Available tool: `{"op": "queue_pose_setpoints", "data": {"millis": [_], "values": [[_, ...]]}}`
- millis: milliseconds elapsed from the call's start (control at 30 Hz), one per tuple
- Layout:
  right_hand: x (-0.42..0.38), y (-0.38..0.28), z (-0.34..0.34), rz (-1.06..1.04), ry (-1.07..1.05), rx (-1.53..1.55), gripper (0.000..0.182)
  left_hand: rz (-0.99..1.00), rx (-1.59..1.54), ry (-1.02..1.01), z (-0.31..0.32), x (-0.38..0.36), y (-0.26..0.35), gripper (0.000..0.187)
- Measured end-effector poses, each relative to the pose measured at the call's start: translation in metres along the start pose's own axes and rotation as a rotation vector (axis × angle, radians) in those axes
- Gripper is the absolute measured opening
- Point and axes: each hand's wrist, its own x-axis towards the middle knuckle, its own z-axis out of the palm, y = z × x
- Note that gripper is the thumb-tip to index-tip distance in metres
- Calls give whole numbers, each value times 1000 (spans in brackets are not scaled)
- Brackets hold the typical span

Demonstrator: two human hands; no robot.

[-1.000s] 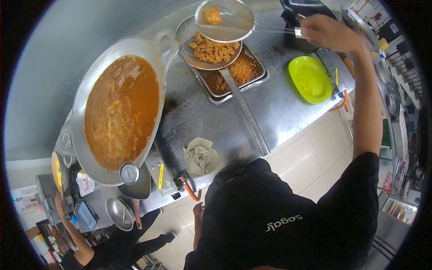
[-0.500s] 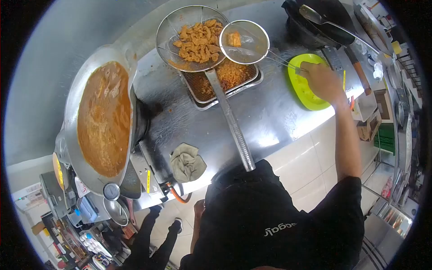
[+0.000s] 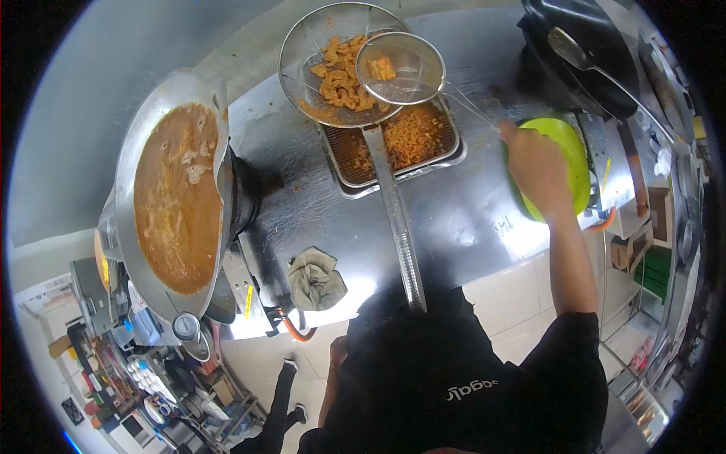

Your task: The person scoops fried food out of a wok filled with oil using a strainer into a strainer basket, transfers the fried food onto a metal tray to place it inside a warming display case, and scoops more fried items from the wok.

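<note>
My right hand [image 3: 539, 170] is closed around the wire handle of a small mesh strainer [image 3: 416, 85]. One golden fried piece [image 3: 382, 69] lies in that strainer, which overlaps the right side of a large mesh skimmer [image 3: 302, 83]. Browned fried strips [image 3: 344, 89] sit in the skimmer. Beneath it, a rectangular tray with a wire rack [image 3: 344, 144] holds orange-brown fried crumbs [image 3: 416, 136]. Under my right hand is a lime-green plate [image 3: 575, 170], partly covered by the hand. My left hand [image 3: 338, 352] hangs low beside my body, its fingers mostly hidden.
A large wok [image 3: 125, 189] of brown oil stands on the left, a dial thermometer [image 3: 185, 327] at its near rim. A crumpled cloth [image 3: 316, 280] lies near the counter's front edge. At back right is a dark wok [image 3: 529, 38] with a ladle [image 3: 569, 49]. Another person's legs [image 3: 280, 408] show below.
The small strainer has shifted left, farther over the large skimmer, still in my right hand. The camera view has moved a little. The other person's legs have moved right.
</note>
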Motion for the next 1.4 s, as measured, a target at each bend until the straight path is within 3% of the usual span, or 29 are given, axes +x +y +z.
{"op": "queue_pose_setpoints", "data": {"millis": [67,167,267,367,467,667,733,967,1067,1167,1267,1400], "values": [[7,-5,8,-13,13,9,27,-135,57,-108,-30,-5,36,17],[11,-10,17,-23,55,42,34,-260,-49,-115,-36,-9,48,18],[11,-16,19,-16,94,107,41,-209,85,-251,-60,-7,75,18],[11,-19,21,16,81,187,45,-290,-81,-190,-66,-9,80,20],[10,-13,27,34,73,279,43,-220,-6,-263,-52,-6,61,25],[6,-10,28,67,54,498,30,-431,-296,-261,-60,-1,70,35],[4,-10,29,81,33,557,27,-455,-338,-162,-54,-4,70,36],[3,-16,30,141,-37,667,29,-424,-357,-152,-52,-3,70,37],[5,-22,30,157,-47,701,31,-450,-343,-246,-59,-1,77,37],[8,-26,32,154,-67,713,33,-431,-435,-93,-38,-7,60,37],[9,-30,35,135,-90,718,36,-614,-604,-16,-20,-11,53,34],[7,-32,48,113,-86,714,39,-660,-674,-31,-15,-11,52,32]]}}
